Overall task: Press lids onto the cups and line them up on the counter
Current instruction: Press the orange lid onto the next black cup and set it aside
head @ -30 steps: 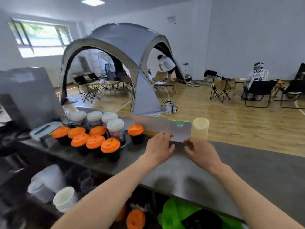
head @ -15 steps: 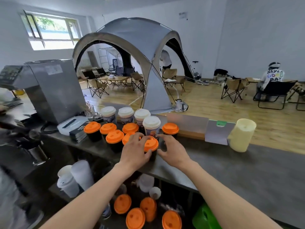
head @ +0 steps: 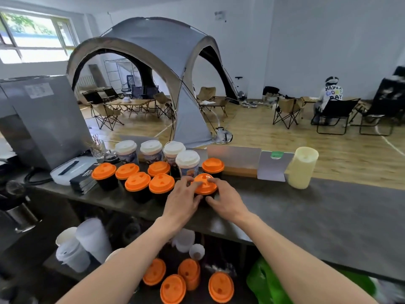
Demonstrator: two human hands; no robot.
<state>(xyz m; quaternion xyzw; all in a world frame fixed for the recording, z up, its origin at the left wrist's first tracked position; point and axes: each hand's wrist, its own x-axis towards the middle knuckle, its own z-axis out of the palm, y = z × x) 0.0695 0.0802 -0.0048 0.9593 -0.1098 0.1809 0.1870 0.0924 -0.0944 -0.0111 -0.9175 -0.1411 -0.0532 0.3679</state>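
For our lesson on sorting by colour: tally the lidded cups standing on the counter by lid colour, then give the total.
Orange-lidded cups: 7 (the left hand and right hand hold one)
White-lidded cups: 4
Total: 11

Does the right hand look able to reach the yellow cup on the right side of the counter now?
Probably yes: only bare counter lies between the right hand and the yellow cup, but it must first let go of the lid.

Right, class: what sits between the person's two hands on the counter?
An orange-lidded cup, with the left hand and right hand gripping its lid; the head view shows it.
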